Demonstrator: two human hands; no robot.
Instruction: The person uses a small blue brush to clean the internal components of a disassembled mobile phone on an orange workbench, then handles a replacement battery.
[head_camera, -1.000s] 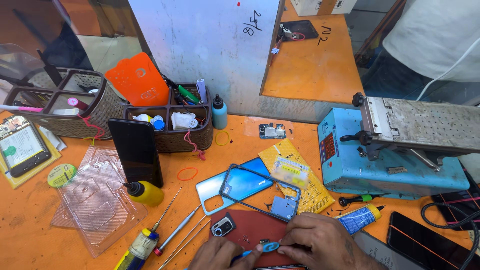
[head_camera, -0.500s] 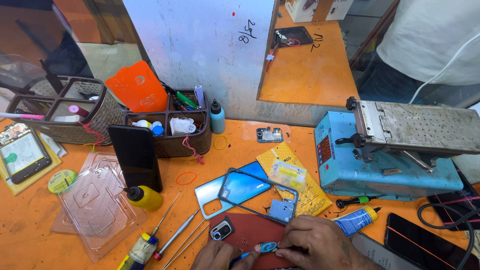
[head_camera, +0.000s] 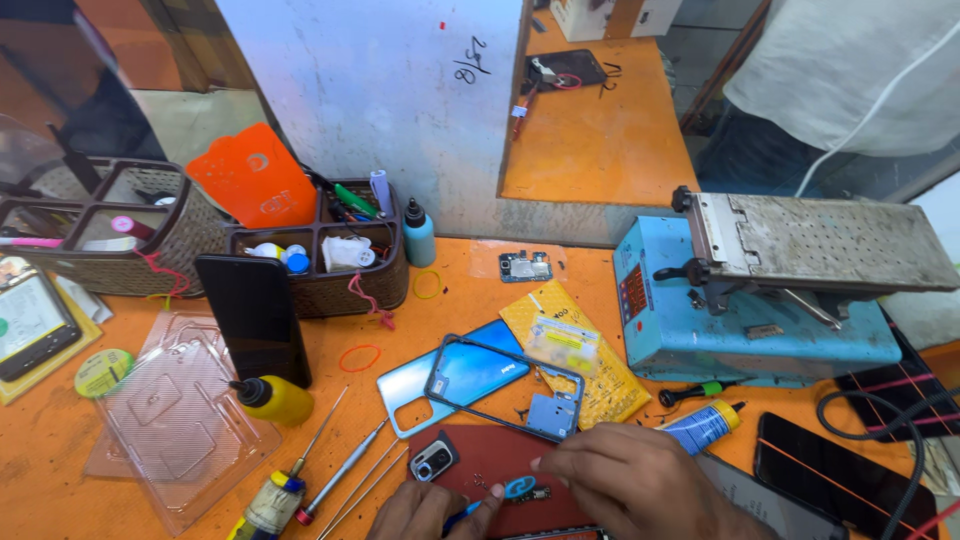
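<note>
While pinching a small blue part (head_camera: 519, 487) over the dark red mat (head_camera: 500, 470), bottom centre. Left hand (head_camera: 425, 512) closed on a blue-handled tool (head_camera: 462, 513), right hand (head_camera: 640, 480) pressing fingertips down. Tiny screws (head_camera: 478, 485) likely scattered by a slip.

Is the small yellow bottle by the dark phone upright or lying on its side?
Lying on its side: the yellow bottle rests lengthwise on the orange table, black cap pointing left, beside the dark phone.

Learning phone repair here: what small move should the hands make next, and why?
Probably steady the small part on the dark red mat with the right hand while the left hand works the blue-handled tool. Both sets of fingertips already meet at the part, and tiny loose bits lie beside it.
</note>
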